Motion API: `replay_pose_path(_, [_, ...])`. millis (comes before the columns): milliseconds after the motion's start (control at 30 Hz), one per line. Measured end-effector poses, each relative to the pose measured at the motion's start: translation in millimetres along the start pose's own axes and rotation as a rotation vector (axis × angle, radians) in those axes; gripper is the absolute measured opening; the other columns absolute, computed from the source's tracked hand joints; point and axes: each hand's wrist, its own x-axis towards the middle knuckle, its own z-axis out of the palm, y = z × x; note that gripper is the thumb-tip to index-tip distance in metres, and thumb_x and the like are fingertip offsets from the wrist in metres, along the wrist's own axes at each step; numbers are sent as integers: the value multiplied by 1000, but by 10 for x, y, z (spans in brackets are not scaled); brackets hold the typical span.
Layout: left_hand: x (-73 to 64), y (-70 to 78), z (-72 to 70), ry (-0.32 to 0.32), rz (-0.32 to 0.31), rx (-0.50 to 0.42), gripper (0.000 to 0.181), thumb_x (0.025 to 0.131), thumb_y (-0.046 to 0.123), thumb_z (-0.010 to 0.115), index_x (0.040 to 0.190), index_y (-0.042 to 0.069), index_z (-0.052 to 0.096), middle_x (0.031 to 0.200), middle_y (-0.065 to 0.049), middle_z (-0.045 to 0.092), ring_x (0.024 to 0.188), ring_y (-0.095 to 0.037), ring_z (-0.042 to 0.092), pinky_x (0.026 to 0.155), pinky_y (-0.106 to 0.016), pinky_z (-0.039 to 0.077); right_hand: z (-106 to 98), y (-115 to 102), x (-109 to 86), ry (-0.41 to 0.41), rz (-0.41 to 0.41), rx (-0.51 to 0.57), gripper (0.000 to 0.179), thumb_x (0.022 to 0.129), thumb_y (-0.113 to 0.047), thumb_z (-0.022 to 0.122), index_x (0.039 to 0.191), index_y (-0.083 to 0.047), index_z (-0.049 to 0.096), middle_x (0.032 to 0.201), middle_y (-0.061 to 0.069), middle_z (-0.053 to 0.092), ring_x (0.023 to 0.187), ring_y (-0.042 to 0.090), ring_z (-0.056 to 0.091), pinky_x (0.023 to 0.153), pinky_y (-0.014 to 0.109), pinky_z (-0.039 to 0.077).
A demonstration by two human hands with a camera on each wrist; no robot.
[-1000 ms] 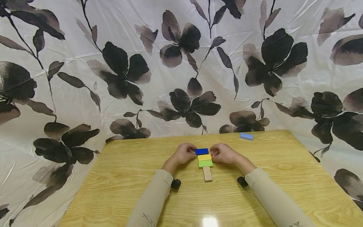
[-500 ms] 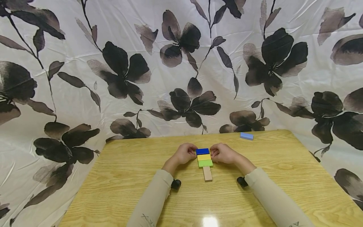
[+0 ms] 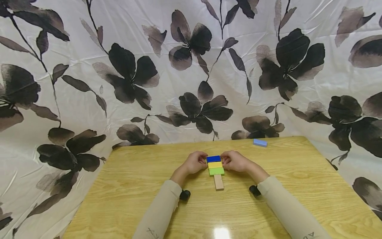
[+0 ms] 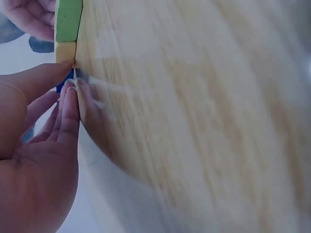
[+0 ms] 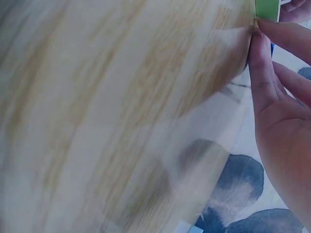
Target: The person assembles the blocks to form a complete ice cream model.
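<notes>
A dark blue block [image 3: 213, 159] lies crosswise at the far end of a row on the table. Against its near side is a yellow block [image 3: 215, 165], then a light green block [image 3: 216, 171]. A plain wooden block [image 3: 219, 182] points toward me below the green one. My left hand [image 3: 194, 162] holds the blue block's left end, its thumb tip by the yellow joint in the left wrist view. At the opposite end, my right hand [image 3: 236, 162] brings thumb and fingertips together against the blue block, with the thumb beside the yellow one. Fingers partly hide the blue block in both wrist views.
A lighter blue block [image 3: 260, 143] lies near the back edge of the wooden table [image 3: 143, 186], right of the row. Behind the table hangs a floral cloth [image 3: 167, 79]. Small black wrist cameras [image 3: 185, 195] sit under the sleeves.
The dark blue block has slid slightly right, bringing its ends closer to line with the yellow block. Both hands have stayed almost in place beside it.
</notes>
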Motion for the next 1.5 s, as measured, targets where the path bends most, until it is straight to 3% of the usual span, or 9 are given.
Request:
replay_pose_path(200, [-24, 30, 2, 6, -22, -4, 45, 87, -5, 76, 129, -12, 62, 114, -20, 65, 91, -20, 63, 82, -29, 57, -5, -11, 12, 1, -10, -4, 49, 89, 7, 69, 134, 18, 53, 99, 14, 64, 88, 17, 62, 80, 30, 54])
replay_pose_path(600, [-24, 33, 27, -3, -33, -11, 42, 86, -5, 77, 126, -11, 63, 94, -11, 65, 82, -13, 61, 76, -25, 56, 17, 24, -11, -2, -13, 34, 48, 88, 9, 66, 132, 19, 53, 99, 15, 64, 86, 18, 59, 77, 30, 51])
replay_pose_path(1100, [2, 59, 46, -10, -31, 33, 37, 90, -6, 71, 127, -9, 64, 103, -13, 65, 88, -17, 59, 83, -32, 54, 2, 10, 8, -28, -8, 46, 52, 87, 10, 65, 136, 18, 49, 99, 16, 63, 82, 15, 58, 70, 24, 50])
replay_pose_path(1500, [-6, 61, 60, 1, -47, -1, 41, 90, -4, 73, 128, -9, 63, 105, -15, 66, 90, -18, 60, 83, -32, 56, -18, 6, -17, -17, -10, 39, 50, 87, 9, 64, 135, 17, 51, 98, 13, 63, 82, 16, 59, 72, 28, 51])
